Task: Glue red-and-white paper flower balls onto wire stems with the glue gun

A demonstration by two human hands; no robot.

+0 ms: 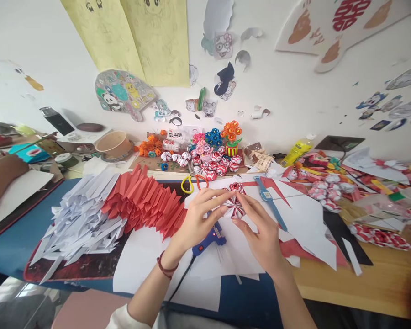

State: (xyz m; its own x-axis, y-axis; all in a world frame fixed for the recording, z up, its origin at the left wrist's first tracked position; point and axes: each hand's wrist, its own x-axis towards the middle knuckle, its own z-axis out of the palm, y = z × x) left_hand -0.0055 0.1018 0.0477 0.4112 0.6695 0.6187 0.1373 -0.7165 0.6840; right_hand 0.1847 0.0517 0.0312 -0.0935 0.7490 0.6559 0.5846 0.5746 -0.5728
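A round red-and-white folded-paper ball [234,210] is held between my two hands above white sheets. My left hand [203,214] has its fingertips closed on the ball's left and top. From the right, my right hand [260,224] grips it with thumb and fingers. Just behind it sits another red-and-white paper ball [236,187]. A blue glue gun [210,240] with a lit red light lies under my left hand, partly covered. Left of that hand are a long row of folded red paper pieces [145,201] and a heap of folded white paper pieces [85,214].
Finished paper balls [216,165] and bead-like flowers [231,130] stand by the wall. Scissors [187,184] and a blue watch [269,198] lie close by. Paper clutter [363,183] covers the right side. Another person's hand [7,171] rests at the far left.
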